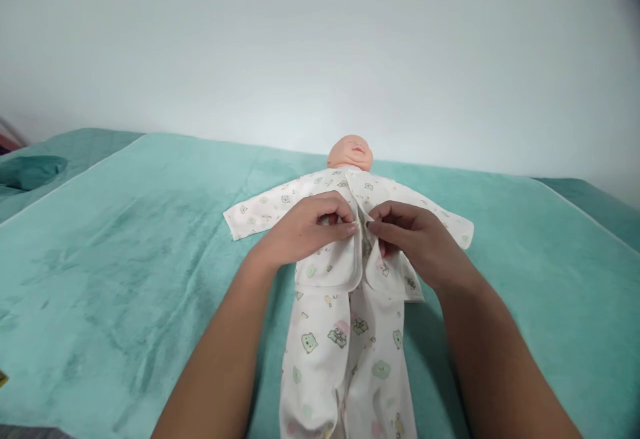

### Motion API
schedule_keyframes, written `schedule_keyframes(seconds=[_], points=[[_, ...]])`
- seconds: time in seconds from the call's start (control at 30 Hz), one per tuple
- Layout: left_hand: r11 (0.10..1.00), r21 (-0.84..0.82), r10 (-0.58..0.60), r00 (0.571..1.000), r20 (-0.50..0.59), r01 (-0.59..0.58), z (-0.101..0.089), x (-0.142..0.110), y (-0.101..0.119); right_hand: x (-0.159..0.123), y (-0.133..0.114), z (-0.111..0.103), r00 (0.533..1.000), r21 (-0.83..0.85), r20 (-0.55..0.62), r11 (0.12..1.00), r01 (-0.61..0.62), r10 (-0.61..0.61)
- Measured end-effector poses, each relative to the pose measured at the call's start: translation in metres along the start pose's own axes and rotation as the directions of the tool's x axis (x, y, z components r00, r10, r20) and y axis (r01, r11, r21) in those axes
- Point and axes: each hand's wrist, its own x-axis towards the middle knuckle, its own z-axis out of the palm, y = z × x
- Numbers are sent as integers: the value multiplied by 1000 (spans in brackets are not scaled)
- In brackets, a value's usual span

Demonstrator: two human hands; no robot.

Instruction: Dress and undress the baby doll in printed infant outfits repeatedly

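A baby doll (350,152) lies on its back, dressed in a white long-sleeved jacket (320,277) and matching trousers (320,359) printed with small bears. The jacket's front is parted down the middle. My left hand (315,225) pinches the front edge on the left at chest height. Opposite it, my right hand (410,232) pinches the other edge, and a small round fastener shows by the thumb tip. The two edges are a short way apart. Both sleeves stretch out to the sides.
A green towel-like cover (125,279) spreads under the doll, with darker green cloth (100,142) at the far left and right. Behind it rises a plain white wall (250,59). A small yellow-and-black item (3,378) sits at the left edge.
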Motion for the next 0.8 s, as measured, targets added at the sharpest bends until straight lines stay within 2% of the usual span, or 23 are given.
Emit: schedule_keyframes(seconds=[0.07,0.13,0.27,0.47,0.8], points=[[1000,-28,-10,1000,20,11,-1,0,2,2,5,2,999,131,-30,991,17,-13],[999,-28,-29,999,42,31,-1,-1,3,4,8,4,1000,177,-17,984,18,-16],[998,-35,-49,997,54,51,-1,0,4,6,11,5,1000,159,22,987,8,-11],[984,-136,-102,991,87,113,-2,-1,4,5,12,2,998,151,69,988,-10,-1],[988,-82,-127,990,66,133,2,0,4,5,7,-1,987,128,150,989,-74,55]])
